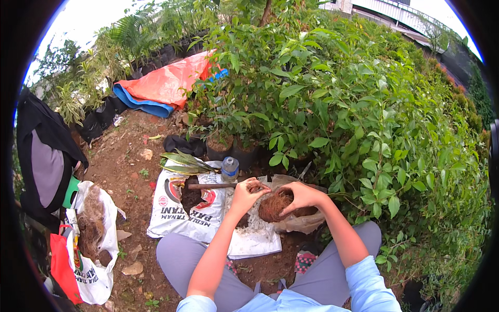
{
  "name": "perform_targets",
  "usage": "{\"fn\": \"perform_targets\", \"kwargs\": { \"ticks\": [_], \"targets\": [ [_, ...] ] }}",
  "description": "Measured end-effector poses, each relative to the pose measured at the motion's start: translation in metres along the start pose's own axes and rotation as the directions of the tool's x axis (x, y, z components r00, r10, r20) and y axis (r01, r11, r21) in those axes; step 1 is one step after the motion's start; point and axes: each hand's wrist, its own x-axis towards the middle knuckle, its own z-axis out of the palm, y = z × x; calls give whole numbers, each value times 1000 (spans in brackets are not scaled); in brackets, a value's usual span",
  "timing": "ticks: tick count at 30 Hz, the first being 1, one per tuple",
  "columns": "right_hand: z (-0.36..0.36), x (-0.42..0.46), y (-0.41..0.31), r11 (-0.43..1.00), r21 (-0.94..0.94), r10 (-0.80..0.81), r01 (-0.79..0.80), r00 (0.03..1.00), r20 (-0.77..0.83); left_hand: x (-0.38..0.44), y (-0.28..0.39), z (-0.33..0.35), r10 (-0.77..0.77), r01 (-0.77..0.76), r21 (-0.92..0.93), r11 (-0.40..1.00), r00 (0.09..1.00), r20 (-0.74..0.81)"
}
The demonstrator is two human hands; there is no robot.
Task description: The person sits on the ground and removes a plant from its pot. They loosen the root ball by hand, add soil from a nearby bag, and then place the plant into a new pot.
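My right hand (303, 195) curves around a ball of brown coconut fibre (275, 204), thumb below and fingers on top. Close to its left side is my left hand (248, 192), fingers curled towards the thumb and smeared with dark soil; I cannot tell whether it pinches some fibre. A wooden handle (210, 186) runs leftward from behind my left hand, its other end hidden. Beneath lies a printed white plastic sack (183, 224) with dark soil (191, 195) in its opening. Pale granular material (253, 224) covers the sack's right part. A crumpled translucent bag (302, 224) lies under my right hand.
A plastic water bottle (230, 169) and cut snake plant leaves (187, 163) sit behind the sack. Dense potted shrubs (331, 105) crowd the right. Another person (48, 156) is at the left, beside an opened sack of fibre (91, 226). An orange-and-blue tarp (163, 84) lies farther back.
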Motion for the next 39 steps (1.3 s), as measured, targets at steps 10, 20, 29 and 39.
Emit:
{"fn": "perform_targets", "kwargs": {
  "ticks": [10, 20, 29, 39],
  "targets": [
    [8, -2, -7, 1000, -13, -23, 23, 999, -42, -2, -6, 6, -9, 13, -166, 986, 1000, 26],
    [6, -12, -25, 980, 118, -146, 157, 984, -101, -3, -15, 1, -244, 325, -201, 924, 906, 347],
    [-12, -19, -15, 948, 318, 34, 25, 983, -179, -6, -52, 16, -181, 324, -451, 832, 926, 330],
    [-22, -15, 23, 612, 789, 475, 42, 779, -410, -12, -12, 26, -272, 300, -147, 943, 945, 184]
  ]
}}
